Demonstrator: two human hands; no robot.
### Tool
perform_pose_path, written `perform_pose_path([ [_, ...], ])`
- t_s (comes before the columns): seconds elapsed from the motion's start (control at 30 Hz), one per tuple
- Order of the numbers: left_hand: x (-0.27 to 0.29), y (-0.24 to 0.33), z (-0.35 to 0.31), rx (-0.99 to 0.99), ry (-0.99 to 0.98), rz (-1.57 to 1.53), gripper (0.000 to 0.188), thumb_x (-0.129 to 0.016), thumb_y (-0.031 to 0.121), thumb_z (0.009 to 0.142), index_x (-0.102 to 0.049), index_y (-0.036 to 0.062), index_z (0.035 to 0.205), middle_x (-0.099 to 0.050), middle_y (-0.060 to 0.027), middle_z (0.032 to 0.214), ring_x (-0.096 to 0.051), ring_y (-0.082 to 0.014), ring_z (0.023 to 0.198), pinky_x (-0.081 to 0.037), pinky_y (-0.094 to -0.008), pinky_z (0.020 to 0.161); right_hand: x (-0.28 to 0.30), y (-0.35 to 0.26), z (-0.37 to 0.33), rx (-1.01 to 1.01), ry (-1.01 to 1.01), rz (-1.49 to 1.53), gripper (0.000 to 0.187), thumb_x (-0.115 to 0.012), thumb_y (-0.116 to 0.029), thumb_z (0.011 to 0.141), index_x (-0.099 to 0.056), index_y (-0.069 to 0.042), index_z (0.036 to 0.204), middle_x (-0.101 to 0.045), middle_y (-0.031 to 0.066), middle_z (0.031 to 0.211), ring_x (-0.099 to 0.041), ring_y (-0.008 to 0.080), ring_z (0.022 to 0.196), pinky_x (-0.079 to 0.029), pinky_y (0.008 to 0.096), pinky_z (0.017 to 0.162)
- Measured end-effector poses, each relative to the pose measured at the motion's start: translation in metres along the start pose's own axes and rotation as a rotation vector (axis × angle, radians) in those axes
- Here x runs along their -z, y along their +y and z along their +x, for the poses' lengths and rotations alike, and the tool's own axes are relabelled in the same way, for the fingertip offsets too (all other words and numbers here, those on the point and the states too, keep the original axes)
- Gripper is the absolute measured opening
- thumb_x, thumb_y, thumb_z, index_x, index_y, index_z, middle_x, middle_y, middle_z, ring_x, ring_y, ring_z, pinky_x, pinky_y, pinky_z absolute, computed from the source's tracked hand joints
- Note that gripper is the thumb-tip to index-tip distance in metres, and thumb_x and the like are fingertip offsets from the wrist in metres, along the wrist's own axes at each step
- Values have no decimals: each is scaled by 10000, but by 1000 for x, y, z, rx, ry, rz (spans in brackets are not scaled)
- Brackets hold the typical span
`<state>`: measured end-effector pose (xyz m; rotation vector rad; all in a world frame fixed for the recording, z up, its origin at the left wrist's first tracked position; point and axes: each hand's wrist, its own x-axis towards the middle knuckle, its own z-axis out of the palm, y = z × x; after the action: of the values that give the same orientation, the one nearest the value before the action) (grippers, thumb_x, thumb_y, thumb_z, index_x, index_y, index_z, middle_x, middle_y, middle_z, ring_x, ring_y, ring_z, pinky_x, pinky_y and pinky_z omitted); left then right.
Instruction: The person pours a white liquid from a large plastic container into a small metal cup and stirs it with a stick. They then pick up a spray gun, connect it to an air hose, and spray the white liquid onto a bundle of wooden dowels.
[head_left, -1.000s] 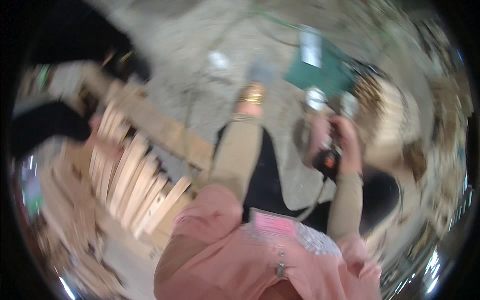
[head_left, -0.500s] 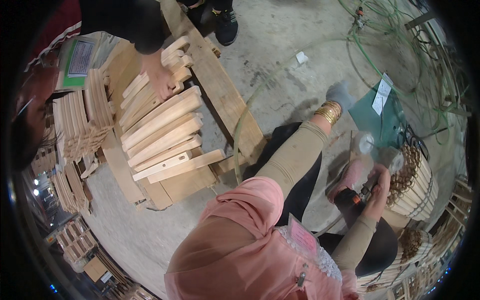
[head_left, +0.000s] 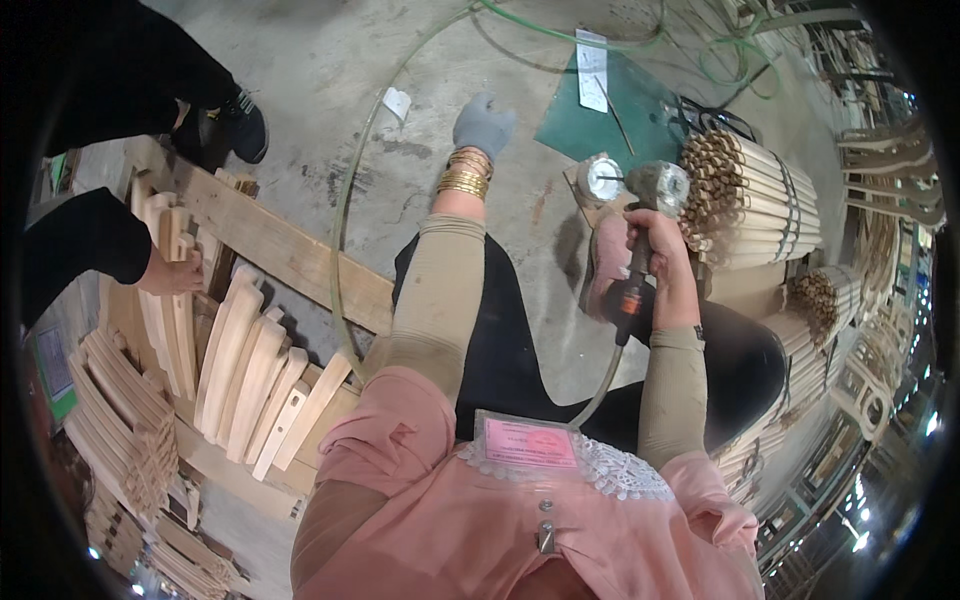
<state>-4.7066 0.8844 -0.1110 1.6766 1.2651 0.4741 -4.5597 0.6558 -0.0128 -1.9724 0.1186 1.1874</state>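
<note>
My right hand is wrapped round a hose-fed power tool with a dark body, an orange band and a bulky grey head. A thin rod points from the head toward a round white piece beside my pink-covered foot. Over the bare concrete to the left, my outstretched left hand wears a grey glove, with gold bangles at the wrist. Its fingers are hidden behind the back of the hand. Nearest to it are a green sheet and a white scrap on the floor.
Strapped bundles of wooden sticks stand on the right. At left, another person's hand touches wooden slats beside a long plank. Stacked curved wood lies farther left. A pale hose crosses the floor.
The view has swung right, so most things appear farther left. My right hand still grips the tool, now more upright in view. The co-worker's hand remains among the slats.
</note>
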Motion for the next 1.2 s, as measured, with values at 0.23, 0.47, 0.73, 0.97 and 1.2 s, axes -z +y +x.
perform_pose_path([
  [0.23, 0, -7, 1, -9, -13, -33, 483, -600, 311, 640, -574, 44, 1042, -588, -180, 1018, -563, -306, 949, -436, -348, 824, -4, -3, 0, 55, 27, 68, 80, -573, -42, 686, -527, -5, 633, -487, 66, 517, -468, 168, 409, -376, 286, 398],
  [0.47, -3, -9, 3, -3, -6, -79, 496, -622, 318, 636, -572, 26, 1033, -597, -184, 978, -575, -295, 915, -442, -343, 805, 0, -1, -2, 17, 59, 49, 73, -580, -51, 684, -530, -14, 646, -491, 62, 526, -466, 164, 409, -387, 285, 400],
  [0.73, -5, -5, 1, -80, 30, -39, 461, -629, 252, 655, -568, -35, 1010, -609, -161, 893, -579, -231, 793, -455, -303, 725, 5, 0, -4, -5, 51, 31, 65, -579, -55, 700, -559, -6, 738, -477, 37, 537, -450, 143, 421, -387, 258, 405],
  [0.97, -3, -7, 0, -86, 28, -42, 449, -632, 244, 668, -565, -37, 1012, -605, -156, 896, -579, -224, 794, -455, -298, 724, 0, 1, -7, -50, 29, 40, 53, -574, -59, 700, -549, -13, 695, -473, 38, 547, -453, 150, 435, -384, 263, 418],
  [1.2, -8, -3, 1, -78, 10, -34, 460, -630, 266, 666, -565, -18, 1022, -599, -163, 940, -572, -240, 853, -448, -313, 757, 2, 1, -4, -4, 8, 62, 62, -571, -64, 701, -546, -10, 684, -481, 45, 546, -467, 153, 449, -393, 260, 441],
])
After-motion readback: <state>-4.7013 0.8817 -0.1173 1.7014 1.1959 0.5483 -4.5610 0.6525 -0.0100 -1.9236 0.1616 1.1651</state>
